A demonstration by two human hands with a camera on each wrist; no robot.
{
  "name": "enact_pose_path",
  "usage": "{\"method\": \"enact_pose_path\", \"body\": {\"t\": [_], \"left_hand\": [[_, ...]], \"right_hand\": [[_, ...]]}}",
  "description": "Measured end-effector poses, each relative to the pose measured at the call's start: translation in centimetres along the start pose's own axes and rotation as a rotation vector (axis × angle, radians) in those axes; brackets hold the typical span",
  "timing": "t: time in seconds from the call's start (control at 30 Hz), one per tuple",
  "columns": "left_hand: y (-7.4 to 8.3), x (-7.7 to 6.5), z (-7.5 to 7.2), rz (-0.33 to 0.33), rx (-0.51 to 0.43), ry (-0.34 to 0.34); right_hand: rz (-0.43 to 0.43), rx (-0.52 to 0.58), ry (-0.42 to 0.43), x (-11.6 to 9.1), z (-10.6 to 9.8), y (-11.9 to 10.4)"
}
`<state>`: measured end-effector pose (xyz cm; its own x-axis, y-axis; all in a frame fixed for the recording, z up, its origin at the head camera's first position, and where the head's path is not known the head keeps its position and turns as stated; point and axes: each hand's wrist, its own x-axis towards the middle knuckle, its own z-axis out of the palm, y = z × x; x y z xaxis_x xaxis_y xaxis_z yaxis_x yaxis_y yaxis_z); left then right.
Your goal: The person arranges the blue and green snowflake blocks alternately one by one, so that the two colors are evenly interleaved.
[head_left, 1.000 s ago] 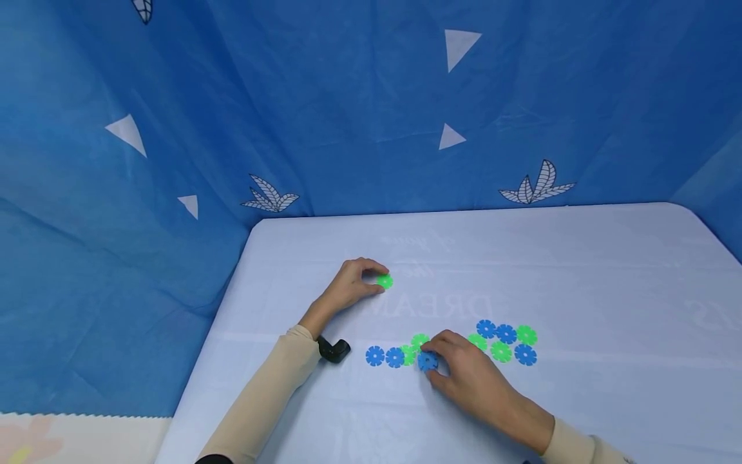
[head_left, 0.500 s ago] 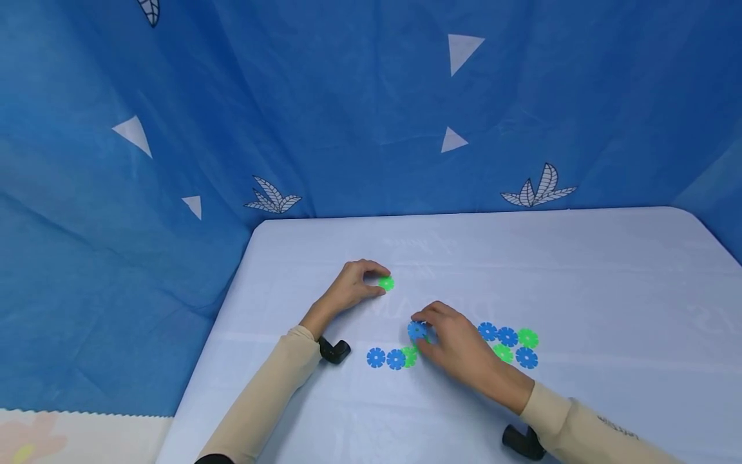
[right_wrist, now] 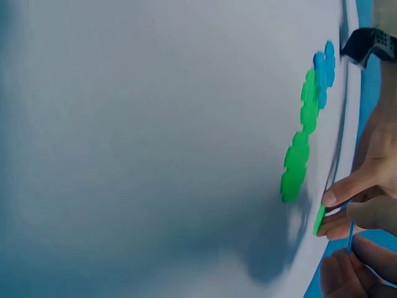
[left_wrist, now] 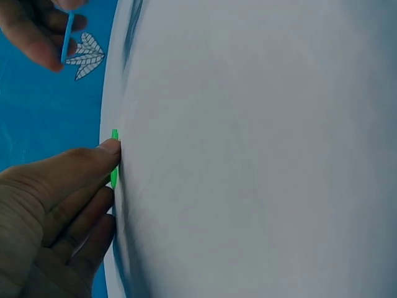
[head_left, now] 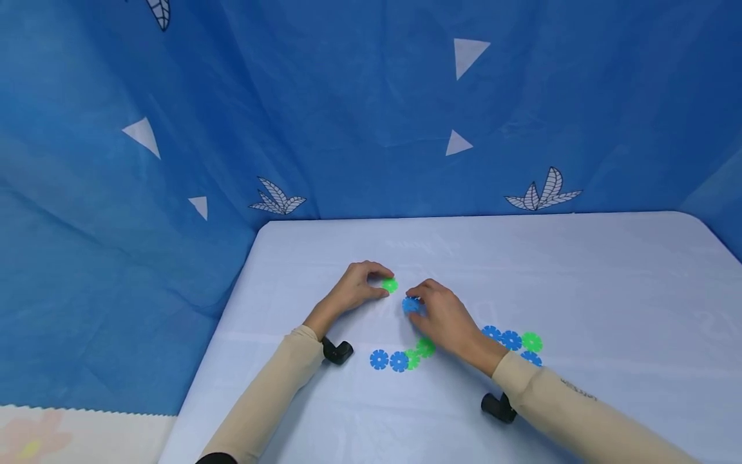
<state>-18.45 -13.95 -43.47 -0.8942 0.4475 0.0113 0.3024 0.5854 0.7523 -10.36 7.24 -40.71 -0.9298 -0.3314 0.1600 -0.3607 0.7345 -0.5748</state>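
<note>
In the head view, my left hand [head_left: 355, 285] pinches a green notched plastic disc [head_left: 390, 285] by its edges, at the far side of the lying discs. Just to its right, my right hand [head_left: 445, 317] holds a blue notched disc [head_left: 410, 305] between thumb and fingers. The two discs are a short gap apart. Seen edge-on in the left wrist view, the blue disc [left_wrist: 67, 37] is upright and raised, while the green one [left_wrist: 114, 177] is close over the cloth. Both hands and both discs also show in the right wrist view.
A short linked-looking row of blue discs [head_left: 379, 359] and green discs [head_left: 413, 359] lies nearer the body on the white tablecloth [head_left: 324, 419]. More blue discs [head_left: 511, 340] and a green disc [head_left: 531, 342] lie right, partly behind the right forearm. Blue curtain [head_left: 371, 116] stands behind.
My right hand has lifted the blue disc away from the near row and carried it forward and slightly left, towards the green disc. My left hand stays almost in place.
</note>
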Motion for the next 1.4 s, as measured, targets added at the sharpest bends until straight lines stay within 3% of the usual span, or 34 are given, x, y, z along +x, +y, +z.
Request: {"method": "enact_pose_path", "body": {"t": [0.23, 0.63, 1.4], "left_hand": [[0.1, 0.2, 0.2, -0.022, 0.013, -0.017], [0.0, 0.0, 0.2, 0.005, 0.01, 0.004], [-0.1, -0.1, 0.1, -0.005, 0.016, -0.003]], "right_hand": [[0.033, 0.006, -0.011, 1.4, 0.6, 1.0], [0.059, -0.051, -0.036, 3.3, 1.4, 1.6], [0.064, -0.118, -0.069, 4.4, 2.1, 1.2]]}}
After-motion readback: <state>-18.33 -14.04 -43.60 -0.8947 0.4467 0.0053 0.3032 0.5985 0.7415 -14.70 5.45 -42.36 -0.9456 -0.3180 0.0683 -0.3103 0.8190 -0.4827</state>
